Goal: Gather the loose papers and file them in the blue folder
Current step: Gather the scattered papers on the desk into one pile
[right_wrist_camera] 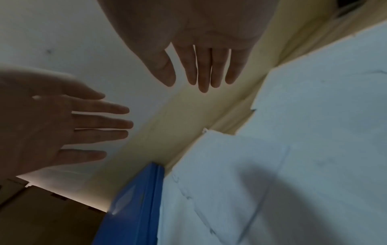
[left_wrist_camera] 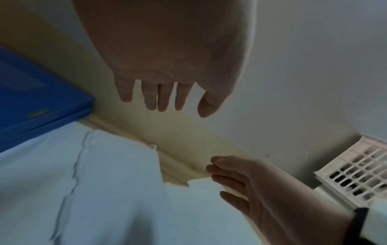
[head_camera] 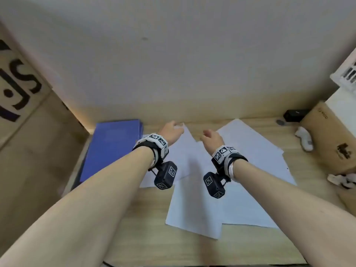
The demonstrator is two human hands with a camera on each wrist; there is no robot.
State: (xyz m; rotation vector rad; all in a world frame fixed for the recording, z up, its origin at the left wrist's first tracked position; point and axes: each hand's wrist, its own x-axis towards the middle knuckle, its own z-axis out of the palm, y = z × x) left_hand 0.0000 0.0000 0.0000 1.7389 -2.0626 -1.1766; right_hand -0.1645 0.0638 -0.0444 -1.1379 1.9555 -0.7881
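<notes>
Several loose white papers [head_camera: 221, 180] lie overlapping across the wooden desk [head_camera: 146, 228]. The blue folder [head_camera: 113, 147] lies closed at the desk's back left, beside the papers [left_wrist_camera: 104, 190]. My left hand [head_camera: 171, 130] hovers over the far corner of the leftmost sheet with fingers straight and spread, holding nothing. My right hand [head_camera: 211, 137] hovers a little to its right, above the gap between two sheets, fingers also straight and empty. In the left wrist view the left hand [left_wrist_camera: 167, 99] hangs above the desk's back edge. The right wrist view shows the right hand [right_wrist_camera: 201, 76] over the papers [right_wrist_camera: 272, 165] and the folder [right_wrist_camera: 134, 207].
A large cardboard box [head_camera: 25, 112] stands at the left. Another cardboard box [head_camera: 331, 141] sits at the right, with a white lattice basket [head_camera: 346, 74] above it. A small black device [head_camera: 294, 114] and crumpled white bits [head_camera: 304, 137] lie at the back right. A wall rises just behind the desk.
</notes>
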